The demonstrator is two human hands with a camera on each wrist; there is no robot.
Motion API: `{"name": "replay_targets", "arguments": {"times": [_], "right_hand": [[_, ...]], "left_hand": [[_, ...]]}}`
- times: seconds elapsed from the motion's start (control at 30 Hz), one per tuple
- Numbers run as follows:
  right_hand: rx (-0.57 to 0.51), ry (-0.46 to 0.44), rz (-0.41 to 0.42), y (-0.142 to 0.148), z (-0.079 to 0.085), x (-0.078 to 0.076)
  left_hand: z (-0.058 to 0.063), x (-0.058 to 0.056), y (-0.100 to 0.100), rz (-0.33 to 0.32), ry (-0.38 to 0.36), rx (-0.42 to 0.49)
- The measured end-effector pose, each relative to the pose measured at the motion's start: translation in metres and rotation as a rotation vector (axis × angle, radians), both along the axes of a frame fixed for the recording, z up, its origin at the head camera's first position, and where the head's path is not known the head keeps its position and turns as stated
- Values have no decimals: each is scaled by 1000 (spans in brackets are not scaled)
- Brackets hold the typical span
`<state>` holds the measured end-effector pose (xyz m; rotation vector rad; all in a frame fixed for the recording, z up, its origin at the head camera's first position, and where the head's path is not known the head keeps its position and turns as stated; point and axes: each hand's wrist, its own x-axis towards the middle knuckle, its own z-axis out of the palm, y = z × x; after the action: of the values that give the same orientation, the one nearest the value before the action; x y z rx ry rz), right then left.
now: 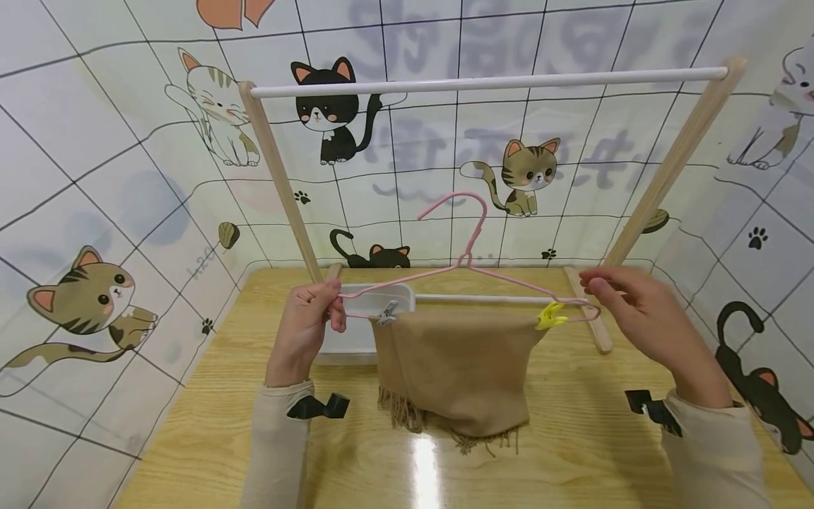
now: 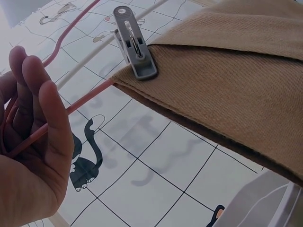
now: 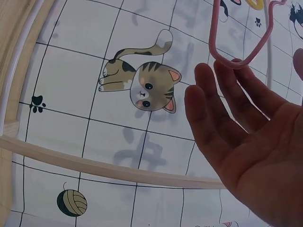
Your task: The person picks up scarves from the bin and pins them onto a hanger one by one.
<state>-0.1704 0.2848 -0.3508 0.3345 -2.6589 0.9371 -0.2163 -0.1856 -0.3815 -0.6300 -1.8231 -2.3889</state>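
Note:
A pink clothes hanger is held up over the table, its hook pointing up. Over its lower bar hangs a folded tan scarf with fringed ends. A grey clothespin clips the scarf on the left, and a yellow clothespin on the right. My left hand grips the hanger's left end, fingers curled round the wire in the left wrist view. At the other end, my right hand has loosely bent, spread fingers, its fingertips right at the hanger's rounded corner.
Behind the hanger stands a wooden rack with a white top rod and slanted posts. A white plastic basin sits on the wooden table behind the left hand. Cat-printed sheets enclose the back and sides.

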Motion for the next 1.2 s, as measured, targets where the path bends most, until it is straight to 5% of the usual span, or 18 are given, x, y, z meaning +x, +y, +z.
{"name": "replay_targets", "arguments": {"times": [0.3, 0.7, 1.2], "right_hand": [[11, -98, 160, -5, 2, -13], [35, -264, 255, -13, -3, -29], [-131, -372, 377, -19, -10, -34]], "left_hand": [[1, 1, 0, -10, -8, 16], [-1, 0, -1, -17, 0, 35], [-4, -4, -2, 3, -28, 20]]}}
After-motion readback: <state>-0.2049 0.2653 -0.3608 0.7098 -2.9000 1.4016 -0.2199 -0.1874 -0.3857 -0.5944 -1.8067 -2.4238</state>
